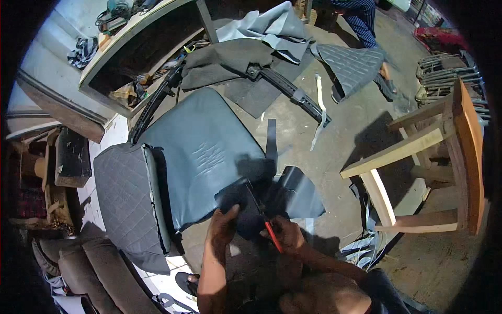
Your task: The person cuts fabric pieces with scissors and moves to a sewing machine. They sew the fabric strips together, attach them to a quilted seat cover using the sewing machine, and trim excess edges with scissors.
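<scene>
My left hand point(224, 225) grips the near edge of a dark piece of sheet material point(230, 198), thumb on top. In my right hand point(285, 233) is a pair of scissors point(273, 236) with a red handle, its long dark blades pointing away from me and lying against that piece. Shadow hides how far the blades are parted. Beyond my hands lies a large blue-grey vinyl seat cushion point(209, 141) with wrinkles in its cover. Right of the scissors, a curled dark vinyl offcut point(300, 193) rests on the floor.
A quilted grey cushion point(128, 196) leans at the left, above a brown padded seat point(91, 272). At the right stands a wooden frame point(408, 172). Black metal brackets point(287, 91), grey fabric point(225, 60) and a quilted cover point(353, 65) lie farther off, near another person's leg point(361, 23).
</scene>
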`<state>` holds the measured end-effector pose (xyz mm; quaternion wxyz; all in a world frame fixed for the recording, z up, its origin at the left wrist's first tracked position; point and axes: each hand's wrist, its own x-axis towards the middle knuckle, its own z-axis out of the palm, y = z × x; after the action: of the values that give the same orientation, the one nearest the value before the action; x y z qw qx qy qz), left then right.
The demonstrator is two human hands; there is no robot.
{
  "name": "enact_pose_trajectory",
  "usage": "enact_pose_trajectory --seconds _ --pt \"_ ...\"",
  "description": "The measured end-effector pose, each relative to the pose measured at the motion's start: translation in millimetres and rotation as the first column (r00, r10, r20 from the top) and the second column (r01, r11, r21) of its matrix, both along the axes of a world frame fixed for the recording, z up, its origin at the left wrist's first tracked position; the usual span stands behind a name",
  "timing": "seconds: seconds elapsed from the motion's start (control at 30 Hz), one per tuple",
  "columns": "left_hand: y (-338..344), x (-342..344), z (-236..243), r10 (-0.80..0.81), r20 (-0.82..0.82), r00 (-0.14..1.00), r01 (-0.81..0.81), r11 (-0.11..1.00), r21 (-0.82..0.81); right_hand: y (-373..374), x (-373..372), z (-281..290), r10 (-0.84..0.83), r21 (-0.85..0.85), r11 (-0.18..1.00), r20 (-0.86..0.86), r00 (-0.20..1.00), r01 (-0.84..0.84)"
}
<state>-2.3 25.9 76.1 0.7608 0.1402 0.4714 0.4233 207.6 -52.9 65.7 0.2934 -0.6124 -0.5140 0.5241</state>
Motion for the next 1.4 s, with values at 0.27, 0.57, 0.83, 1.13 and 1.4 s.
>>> enact_pose_trajectory --seconds 0.27,0.57,0.83,1.13,1.4 --pt "40.6 -24.7 30.3 0.014 -0.365 0.931 0.095 0.956 0.279 0.7 -3.9 2.2 -0.038 0.036 0.998 -0.104 0.994 0.042" --pt "76.8 -43.3 66.5 -0.241 -0.815 0.527 0.723 0.63 0.282 5.1 -3.3 4.1 0.096 0.191 0.979 -0.089 0.991 -0.078" --pt "59.7 -41.2 55.4 -0.307 -0.704 0.64 0.563 0.811 0.158 8.1 5.1 13.9 0.188 0.16 0.967 0.068 0.98 -0.197" --pt "42.3 -18.8 67.8 -0.388 -0.584 0.713 0.471 0.882 -0.01 21.1 8.5 13.7 0.214 0.123 0.97 -0.025 0.977 -0.209" --pt "27.7 -41.0 43.8 -0.353 -0.483 0.801 0.419 0.908 0.031 20.9 17.5 29.5 0.252 0.088 0.962 0.072 0.965 -0.258"
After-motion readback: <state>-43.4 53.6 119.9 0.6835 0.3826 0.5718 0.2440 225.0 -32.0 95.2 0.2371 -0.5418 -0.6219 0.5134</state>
